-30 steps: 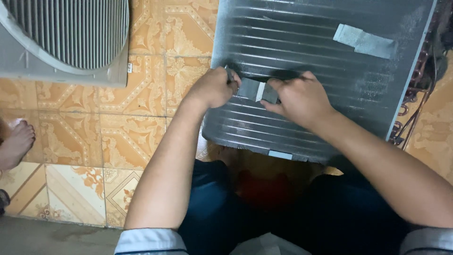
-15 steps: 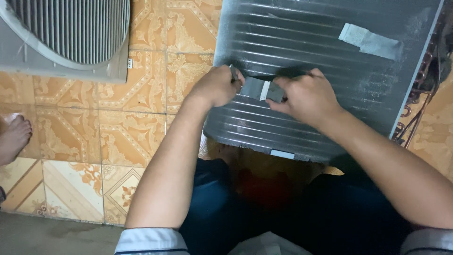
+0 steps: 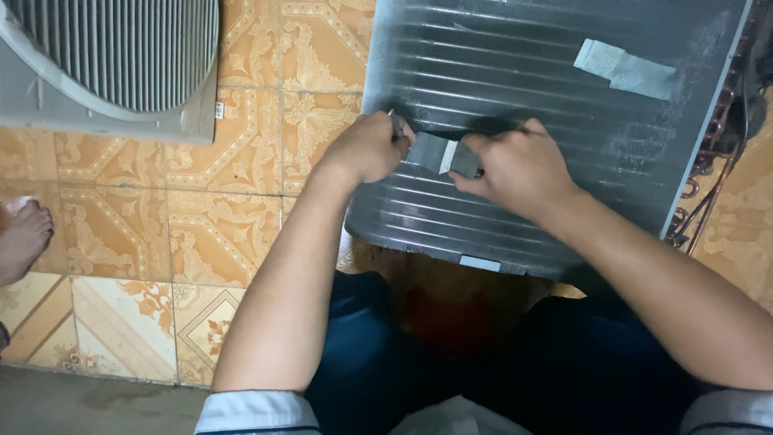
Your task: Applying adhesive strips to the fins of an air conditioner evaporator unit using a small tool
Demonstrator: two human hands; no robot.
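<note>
A large grey finned metal condenser coil panel leans across an orange patterned ceramic tile floor, its lower edge near the lap of a seated person in dark blue trousers. At upper left lies a grey plastic fan grille cover with curved slats, well apart from the panel. Another person's bare foot shows at the left edge. On the panel's upper right sits a strip of grey tape. At the panel's middle, the left hand, fingers curled shut, pinches one end of a short piece of dark grey tape; the right hand, fingers bent and pressed together, grips the other end against the fins.
</note>
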